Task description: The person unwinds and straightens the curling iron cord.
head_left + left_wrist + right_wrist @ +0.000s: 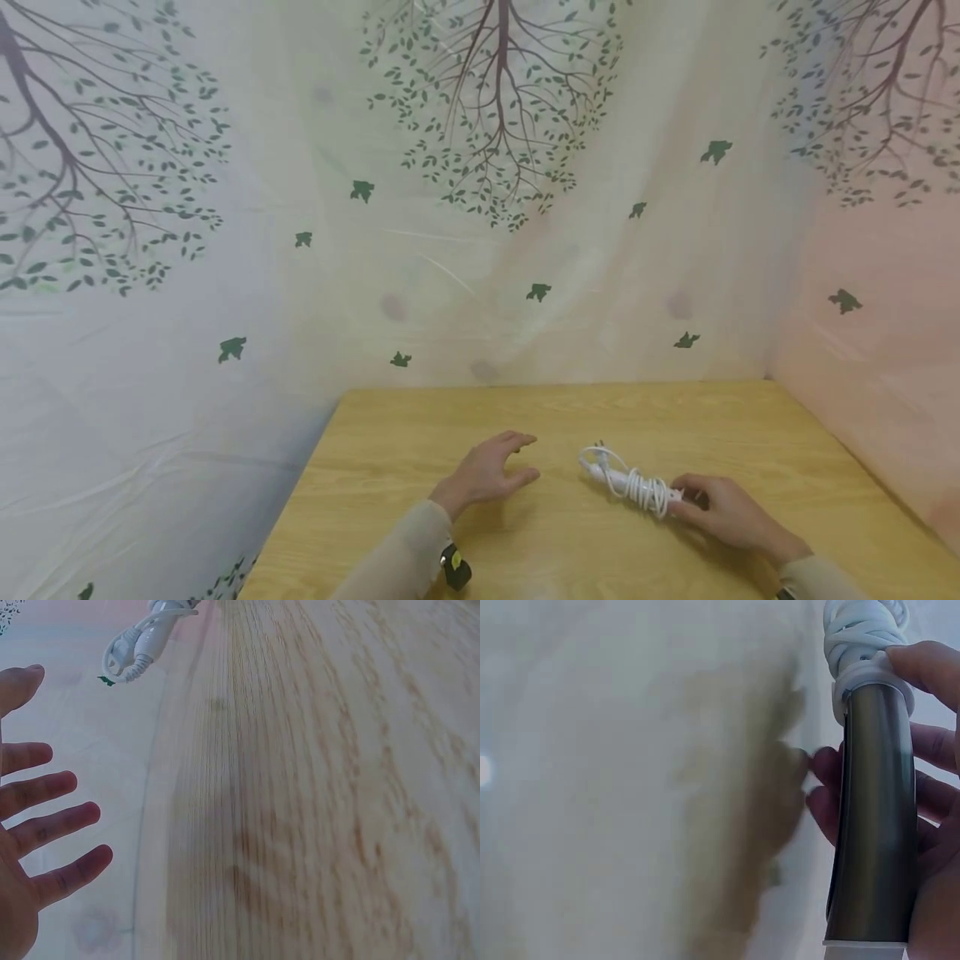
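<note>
A white curling iron (617, 478) is held at an angle above the wooden table by my right hand (733, 510). Its white cord (647, 493) is wound round the handle, and the plug (602, 457) sticks out at the far end. The right wrist view shows its dark metal barrel (881, 817); my thumb presses the white collar (870, 679) while the fingers curl behind the barrel. To the left, my left hand (487, 473) hovers over the table with fingers spread, holding nothing. The handle's end (156, 636) appears in the left wrist view, apart from that hand.
The wooden table (390, 425) reaches back to a pale curtain (465, 275) printed with trees and green birds. This curtain also hangs along the left and right sides. A dark band with a yellow mark (455, 567) sits at my left wrist.
</note>
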The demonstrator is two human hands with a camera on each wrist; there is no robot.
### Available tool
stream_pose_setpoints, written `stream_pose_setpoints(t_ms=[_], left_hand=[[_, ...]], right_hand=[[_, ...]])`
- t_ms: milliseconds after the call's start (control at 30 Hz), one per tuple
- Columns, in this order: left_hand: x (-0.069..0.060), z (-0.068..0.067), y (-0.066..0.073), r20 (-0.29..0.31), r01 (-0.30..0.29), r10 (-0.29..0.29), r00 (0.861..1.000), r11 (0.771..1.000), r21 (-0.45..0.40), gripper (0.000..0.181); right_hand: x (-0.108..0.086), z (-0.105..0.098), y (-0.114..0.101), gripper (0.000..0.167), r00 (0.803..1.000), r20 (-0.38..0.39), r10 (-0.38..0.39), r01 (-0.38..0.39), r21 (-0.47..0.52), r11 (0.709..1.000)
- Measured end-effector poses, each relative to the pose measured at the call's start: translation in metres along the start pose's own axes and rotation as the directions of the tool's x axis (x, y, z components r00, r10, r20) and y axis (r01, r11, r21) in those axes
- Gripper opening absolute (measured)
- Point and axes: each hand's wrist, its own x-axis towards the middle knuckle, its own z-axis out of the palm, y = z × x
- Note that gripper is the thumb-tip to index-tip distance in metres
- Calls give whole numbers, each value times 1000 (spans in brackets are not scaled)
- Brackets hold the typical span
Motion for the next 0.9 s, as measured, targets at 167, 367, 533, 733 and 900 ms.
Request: stream_pose_setpoints(t_ms=[167,367,533,733,900], left_hand=[[0,-2,-1,-5,8,-8,1000,1000,-9,58],[-1,-3,-1,-6,-4,4,1000,998,-70,55],[-3,-2,-1,-10,4,-6,1000,986,-169,53],[-4,-4,0,-39,5,-13,999,981,-195,53],[-6,-9,0,-74,-18,0,997,969,-246,54]], right_hand=[[11,-2,-5,18,999,39,12,-14,53,998],[24,0,-14,22,998,57,-15,11,76,997],[34,4,-22,19,996,54,-66,60,94,994],[50,7,-34,18,993,89,-80,70,116,991],[64,6,-47,27,989,123,-76,61,123,991]])
